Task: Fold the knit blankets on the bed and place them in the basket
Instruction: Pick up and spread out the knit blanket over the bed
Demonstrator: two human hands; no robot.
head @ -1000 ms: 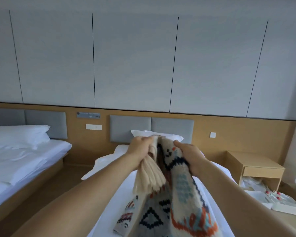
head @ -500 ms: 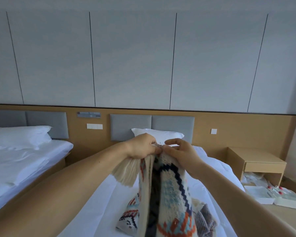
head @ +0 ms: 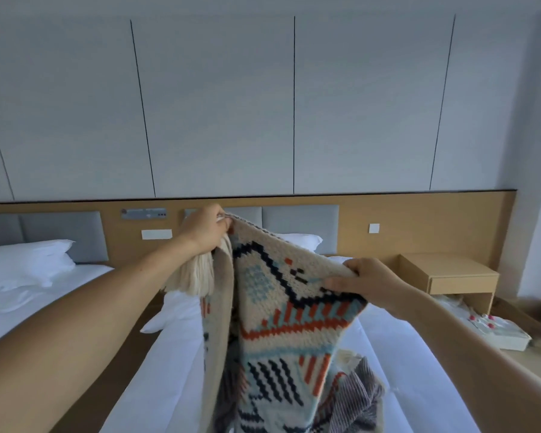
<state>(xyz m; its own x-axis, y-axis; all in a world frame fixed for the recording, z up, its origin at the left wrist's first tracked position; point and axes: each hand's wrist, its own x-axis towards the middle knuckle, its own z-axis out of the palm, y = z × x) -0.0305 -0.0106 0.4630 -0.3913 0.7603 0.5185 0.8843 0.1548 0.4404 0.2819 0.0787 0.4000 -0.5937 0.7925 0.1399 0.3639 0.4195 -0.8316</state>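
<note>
A cream knit blanket (head: 281,323) with navy, orange and light-blue patterns hangs in the air above the white bed (head: 394,354). My left hand (head: 205,228) grips its top corner, where a cream fringe dangles below the fist. My right hand (head: 364,281) pinches the upper edge further right and lower, so the edge slopes down to the right. A second, grey striped knit blanket (head: 356,398) lies crumpled on the bed behind the hanging one. No basket is in view.
A second bed with a white pillow (head: 22,264) stands to the left across a wooden floor gap. A wooden nightstand (head: 450,273) sits to the right, with white trays (head: 497,334) on the floor beside it. A pillow (head: 297,240) lies at the headboard.
My hands, close together at the blanket's top edge before, have spread apart. The left rose and went left, the right slid right and down along the edge, opening the blanket out.
</note>
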